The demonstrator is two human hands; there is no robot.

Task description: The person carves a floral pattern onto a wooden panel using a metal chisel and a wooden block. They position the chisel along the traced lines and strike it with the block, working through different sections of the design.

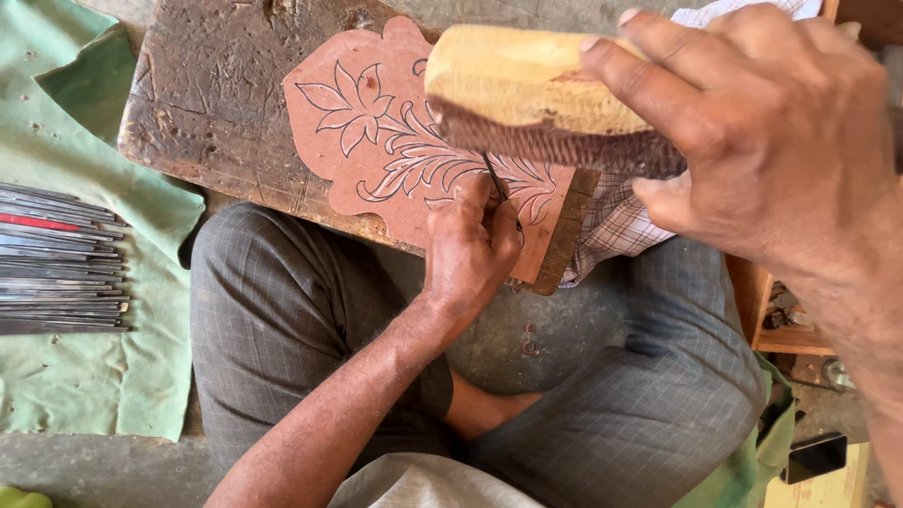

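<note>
Chisel (494, 177) pinched in L hand (467, 252) fingers (480, 202), tip on carved panel (376, 132).

Grey concrete floor (513, 339), green cloth (103, 376), perhaps wooden shelving (790, 339).

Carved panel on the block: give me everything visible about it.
The carved panel is a flat reddish-brown board with a scalloped outline, seemingly wood. Pale incised lines show a flower and leafy scrolls. It lies flat on a dark, scarred wooden block. The left hand rests on its near edge, holding a thin chisel to it.
</note>
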